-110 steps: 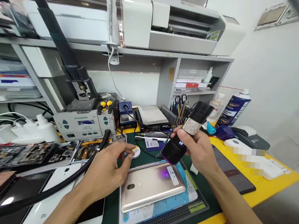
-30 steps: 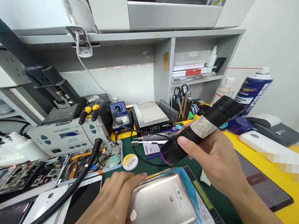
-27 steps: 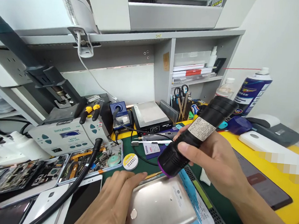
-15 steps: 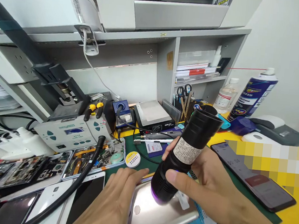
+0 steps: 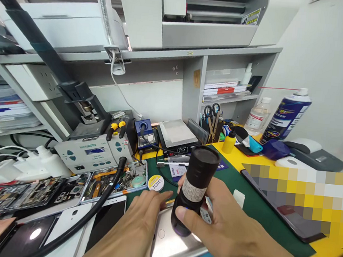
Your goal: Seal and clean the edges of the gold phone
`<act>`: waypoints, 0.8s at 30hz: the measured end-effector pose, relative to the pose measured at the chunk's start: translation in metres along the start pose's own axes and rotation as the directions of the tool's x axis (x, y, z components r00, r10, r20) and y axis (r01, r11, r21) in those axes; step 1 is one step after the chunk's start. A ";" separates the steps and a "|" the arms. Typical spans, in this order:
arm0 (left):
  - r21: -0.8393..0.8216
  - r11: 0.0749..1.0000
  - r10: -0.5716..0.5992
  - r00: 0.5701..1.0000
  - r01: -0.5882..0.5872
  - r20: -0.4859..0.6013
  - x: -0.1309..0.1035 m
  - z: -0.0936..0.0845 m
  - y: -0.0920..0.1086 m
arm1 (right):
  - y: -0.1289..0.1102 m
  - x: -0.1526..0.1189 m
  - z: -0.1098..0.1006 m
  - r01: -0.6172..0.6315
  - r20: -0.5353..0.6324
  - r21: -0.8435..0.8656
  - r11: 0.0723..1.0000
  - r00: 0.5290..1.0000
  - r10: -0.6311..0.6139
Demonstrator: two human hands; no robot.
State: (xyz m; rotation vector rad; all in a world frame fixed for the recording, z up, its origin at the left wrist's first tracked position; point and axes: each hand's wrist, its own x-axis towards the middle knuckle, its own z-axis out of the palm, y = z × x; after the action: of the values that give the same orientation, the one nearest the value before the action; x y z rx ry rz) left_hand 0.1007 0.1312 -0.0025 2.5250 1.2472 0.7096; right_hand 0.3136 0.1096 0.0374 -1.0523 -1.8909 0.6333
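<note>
My right hand (image 5: 223, 222) is wrapped round a black UV flashlight (image 5: 194, 191) with a white printed label. Its lens end points down at a silver phone (image 5: 163, 245), close above the surface, with a faint purple glow at its rim. I cannot tell whether the lens touches the phone. The phone lies with a round spot on its back facing up, partly hidden by the flashlight and both hands. My left hand (image 5: 134, 226) spans the phone's left end, fingers along its far edge and thumb tip at the near edge, holding it.
Left are several phones (image 5: 68, 223), a parts tray (image 5: 132, 189) and a black hose (image 5: 97, 210). Behind stand a soldering station (image 5: 87, 152) and a flat heating plate (image 5: 178, 133). A large phone (image 5: 284, 212), a yellow bottle (image 5: 229, 142) and a spray can (image 5: 286, 115) are to the right.
The flashlight has turned more upright, its upper end moving left and down in view. My right hand has shifted left with it. The view has tilted upward slightly; my left thumb tip now shows.
</note>
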 end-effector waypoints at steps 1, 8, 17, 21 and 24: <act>-0.003 1.000 0.013 1.000 -0.013 0.015 0.000 -0.003 0.001 | -0.001 0.000 0.001 0.020 0.000 -0.023 1.000 1.000 -0.020; -0.057 0.998 0.040 0.985 -0.031 0.165 0.001 -0.020 0.008 | 0.001 0.001 0.005 0.112 0.051 -0.065 0.992 0.993 -0.108; -0.219 0.952 -0.134 0.932 0.215 0.336 -0.002 -0.038 0.035 | 0.009 0.001 0.001 0.141 0.113 0.041 0.989 0.983 -0.145; -0.192 0.951 -0.145 0.899 0.242 0.413 -0.006 -0.042 0.031 | 0.014 0.000 0.000 0.117 0.092 0.126 0.985 0.987 -0.129; -0.223 0.941 -0.134 0.887 0.253 0.441 -0.007 -0.044 0.023 | 0.019 -0.001 -0.001 0.116 0.031 0.216 0.970 0.992 -0.125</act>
State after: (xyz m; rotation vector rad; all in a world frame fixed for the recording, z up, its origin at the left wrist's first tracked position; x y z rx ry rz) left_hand 0.0902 0.1113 0.0425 2.1320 1.1344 0.2458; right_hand 0.3229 0.1187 0.0231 -0.7856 -1.8616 0.7754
